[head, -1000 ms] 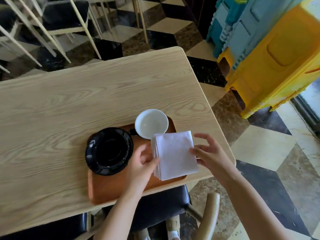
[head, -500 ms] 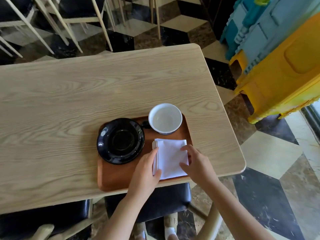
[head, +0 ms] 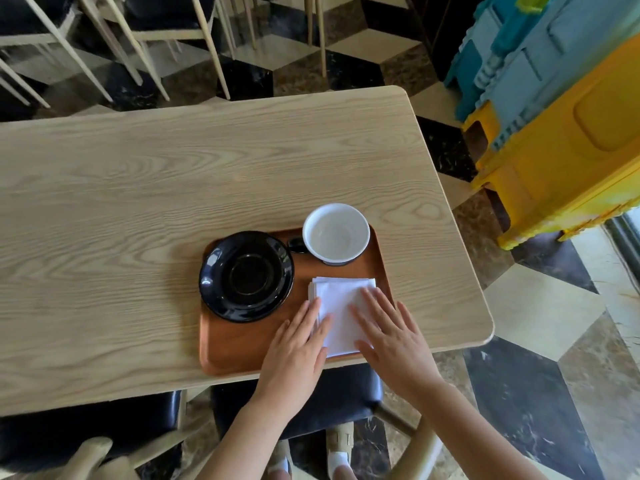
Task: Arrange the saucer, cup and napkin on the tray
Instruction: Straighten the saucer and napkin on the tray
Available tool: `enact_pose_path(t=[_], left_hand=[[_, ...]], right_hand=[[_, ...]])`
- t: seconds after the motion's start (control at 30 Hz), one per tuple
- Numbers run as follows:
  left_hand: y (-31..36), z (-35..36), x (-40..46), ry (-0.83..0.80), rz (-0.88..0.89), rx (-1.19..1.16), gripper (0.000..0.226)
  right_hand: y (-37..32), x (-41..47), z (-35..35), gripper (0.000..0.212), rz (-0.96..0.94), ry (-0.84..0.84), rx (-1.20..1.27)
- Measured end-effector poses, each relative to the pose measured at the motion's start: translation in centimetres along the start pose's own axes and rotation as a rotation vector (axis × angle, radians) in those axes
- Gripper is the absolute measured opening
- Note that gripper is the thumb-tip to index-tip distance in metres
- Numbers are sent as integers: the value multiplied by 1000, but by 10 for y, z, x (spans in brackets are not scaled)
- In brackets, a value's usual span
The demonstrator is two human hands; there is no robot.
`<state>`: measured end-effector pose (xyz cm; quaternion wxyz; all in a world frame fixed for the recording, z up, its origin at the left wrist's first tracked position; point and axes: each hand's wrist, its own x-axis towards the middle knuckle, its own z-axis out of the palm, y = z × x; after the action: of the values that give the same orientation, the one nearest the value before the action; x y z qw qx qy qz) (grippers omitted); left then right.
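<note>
Napkin: folded white paper napkin (head: 341, 311) flat on brown wooden tray (head: 239, 353), at 4 o'clock.
Left hand (head: 294, 351): fingers extended together, flat on napkin's left edge.
Right hand (head: 391, 336): fingers (head: 372, 301) slightly spread, pressing its right side.
Black glossy saucer (head: 246, 276): 9 o'clock.
White round cup (head: 336, 233): 1 o'clock.

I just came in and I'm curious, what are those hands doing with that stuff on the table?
A person is setting up a brown wooden tray on a light wooden table. Both hands lie flat on a folded white paper napkin, the left hand on its left edge and the right hand on its right side. A glossy black saucer and a white cup sit on the tray, side by side.
</note>
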<state>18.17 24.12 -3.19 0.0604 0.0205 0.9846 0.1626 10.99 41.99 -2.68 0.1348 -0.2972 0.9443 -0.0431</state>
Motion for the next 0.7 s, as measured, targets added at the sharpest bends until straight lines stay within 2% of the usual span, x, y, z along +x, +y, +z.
enact_pose_path(t=[0.2,0.33,0.43,0.53,0.7], left_hand=[[3,4,-4,8,-24,17,45],[1,-3,-5,13,-6,10,55],[-8,-20,-11,90,-11,4,54],[-30,-40,-19,168,-107,40,53],[-79,-46,-34,11,-275,113,62]], right_hand=[[0,0,-1,53,0,7,-31],[-16,3,-7,48,30,107,7],[-37,13,-10,47,-47,153,-8],[-62,30,-16,50,-121,153,-27],[-91,56,-21,49,-226,92,-100]])
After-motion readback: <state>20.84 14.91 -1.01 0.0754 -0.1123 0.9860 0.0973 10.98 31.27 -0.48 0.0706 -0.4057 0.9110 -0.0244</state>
